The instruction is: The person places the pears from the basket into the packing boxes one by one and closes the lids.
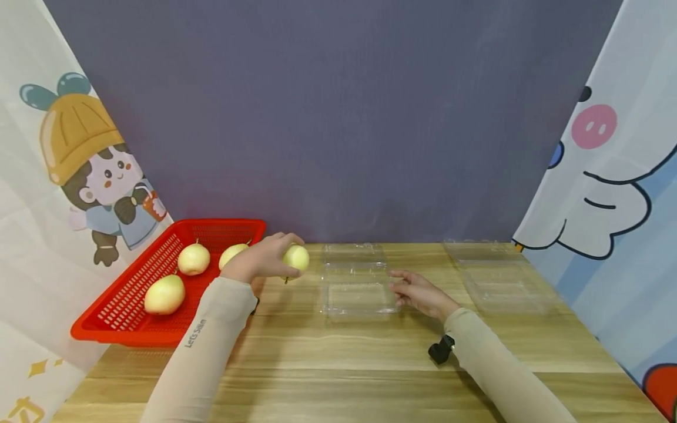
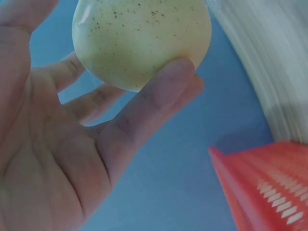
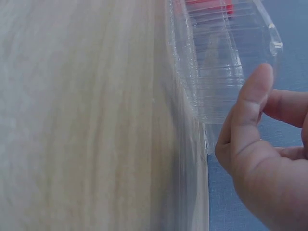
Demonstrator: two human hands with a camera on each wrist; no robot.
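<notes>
My left hand [image 1: 267, 256] grips a pale yellow pear [image 1: 297, 258] above the table, between the red basket and a clear plastic clamshell box [image 1: 355, 298]. The left wrist view shows thumb and fingers around the speckled pear [image 2: 142, 41]. The clamshell lies with its lid open toward the back wall. At its right edge is my right hand [image 1: 420, 294], fingers loosely bent. In the right wrist view the right hand [image 3: 264, 144] overlaps the rim of the clear box [image 3: 216, 62]; no firm grip shows.
A red plastic basket [image 1: 127, 337] stands at the left, holding a pear [image 1: 165, 295], another pear [image 1: 194, 259] and a third pear [image 1: 233, 254] partly behind the left hand. Another clear clamshell [image 1: 502, 288] lies open at the right. A dark wall [image 1: 338, 117] rises behind the wooden table [image 1: 338, 376].
</notes>
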